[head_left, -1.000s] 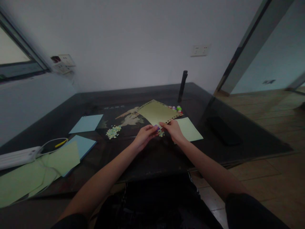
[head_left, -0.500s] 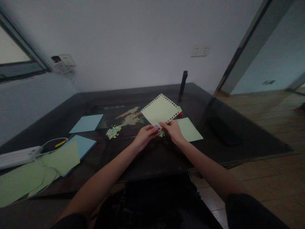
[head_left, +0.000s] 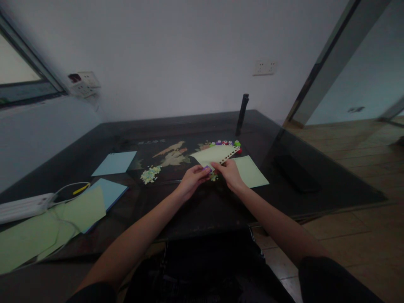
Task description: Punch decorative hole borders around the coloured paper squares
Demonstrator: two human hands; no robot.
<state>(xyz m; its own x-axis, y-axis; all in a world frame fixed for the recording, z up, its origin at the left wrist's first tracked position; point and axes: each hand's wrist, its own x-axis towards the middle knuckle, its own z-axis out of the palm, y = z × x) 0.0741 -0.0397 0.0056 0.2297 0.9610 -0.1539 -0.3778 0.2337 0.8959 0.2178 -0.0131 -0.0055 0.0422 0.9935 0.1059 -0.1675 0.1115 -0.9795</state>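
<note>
My left hand [head_left: 193, 181] is closed on a small purple object [head_left: 207, 168], too small to make out fully, at the near corner of a pale yellow-green sheet. My right hand [head_left: 229, 173] pinches the near edge of that sheet [head_left: 213, 154], which has punched holes along its right edge and tilts low over the table. Behind the sheet stand several small round coloured items [head_left: 237, 144]. Small paper bits [head_left: 214, 176] lie between my hands, and a larger pile of bits [head_left: 150, 174] is to the left. Another pale green sheet [head_left: 251, 171] lies right of my right hand.
Blue paper [head_left: 115, 163] lies at the left, nearer are more blue sheets [head_left: 112, 191], green sheets [head_left: 28, 235], a white power strip [head_left: 25, 207] with a cable, and a yellow item [head_left: 81, 189]. A black stick [head_left: 242, 114] stands at the back; a dark flat object [head_left: 296, 173] lies right.
The held sheet has tipped down from a raised diamond to a flatter, foreshortened shape, uncovering the round coloured items behind it. Both hands have stayed nearly in place.
</note>
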